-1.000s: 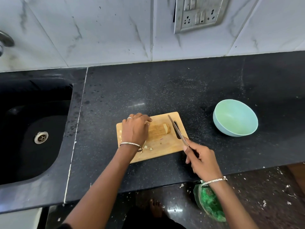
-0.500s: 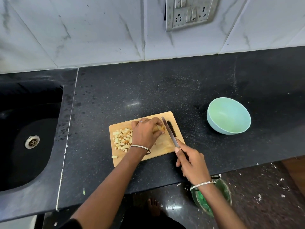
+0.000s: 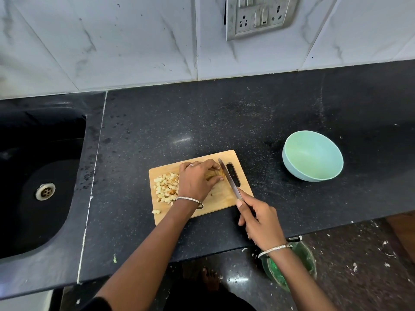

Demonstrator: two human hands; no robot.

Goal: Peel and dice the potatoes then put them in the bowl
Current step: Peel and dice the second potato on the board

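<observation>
Left grip atop potato, right grip around knife

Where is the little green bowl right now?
In the head view, the round mint-green bowl sits on the black speckled counter, right of the wooden cutting board and the steel knife.

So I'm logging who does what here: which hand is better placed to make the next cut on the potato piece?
The right hand: it grips the knife, blade right beside the potato piece on the cutting board. The left hand is curled over that piece, holding it.
</observation>
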